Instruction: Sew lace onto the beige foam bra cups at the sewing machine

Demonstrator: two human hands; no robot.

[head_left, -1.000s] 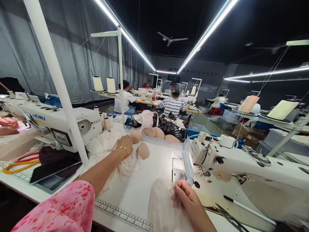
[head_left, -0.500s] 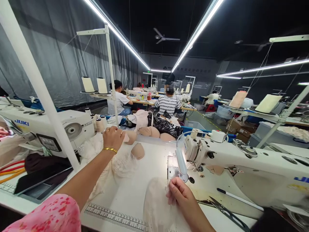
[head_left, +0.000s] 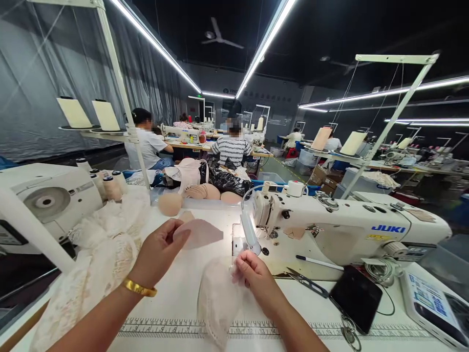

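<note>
My left hand (head_left: pixel 157 252), with a gold bracelet at the wrist, pinches a thin pale pink fabric piece (head_left: pixel 201 232) by its left end, above the white tabletop. My right hand (head_left: pixel 254 274) has thumb and fingers closed on the upper right edge of a sheer cream fabric piece (head_left: pixel 218 298), which hangs down over the printed ruler. That hand is just in front of the sewing machine's needle plate (head_left: pixel 239 247) and small lamp (head_left: pixel 249 230). Beyond my left hand lies a beige molded cup (head_left: pixel 170 204).
A cream lace heap (head_left: pixel 106 254) covers the left side. To the right are the JUKI sewing machine (head_left: pixel 351 220), black scissors (head_left: pixel 308 282), a white pen (head_left: pixel 322 263) and a dark phone (head_left: pixel 356 298). Stacked beige cups (head_left: pixel 203 190) lie behind the table. Co-workers sit farther off.
My left hand has come from the back left toward the middle, bringing the pale pink piece. My view has turned right. My right hand keeps its hold on the sheer fabric.
</note>
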